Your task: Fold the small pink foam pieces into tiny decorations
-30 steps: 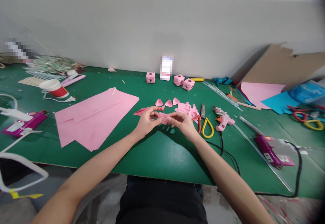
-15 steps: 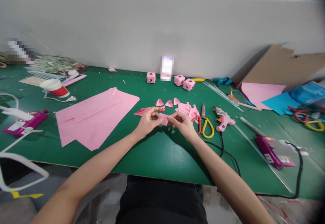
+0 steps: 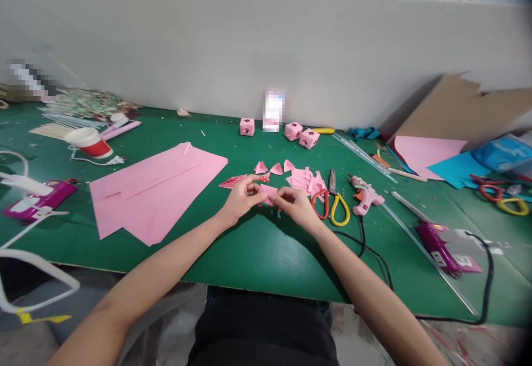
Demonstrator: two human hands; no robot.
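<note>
Between my two hands, above the green table, is a small piece of pink paper [image 3: 268, 192]. My left hand [image 3: 243, 197] pinches its left side, with thumb and fingers closed. On the paper's right side my right hand [image 3: 296, 204] closes its fingertips on the edge. Part of the paper is hidden by my fingers. Just beyond the hands lie small folded pink paper pieces [image 3: 276, 168] and a pile of pink paper strips [image 3: 306, 180]. A pointed, folded pink-red paper piece [image 3: 231, 182] rests beside my left hand.
Scissors [image 3: 340, 209] with red and yellow handles and a pink glue gun [image 3: 367, 200] lie to the right. Large pink sheets [image 3: 166, 200] cover the left. Pink paper cubes [image 3: 247, 127] stand near a propped phone [image 3: 273, 111]. Purple power strips [image 3: 436, 247] sit at both sides.
The pink paper has turned between my fingers and now looks wider and flatter. My right hand has shifted slightly; the left stays nearly in place.
</note>
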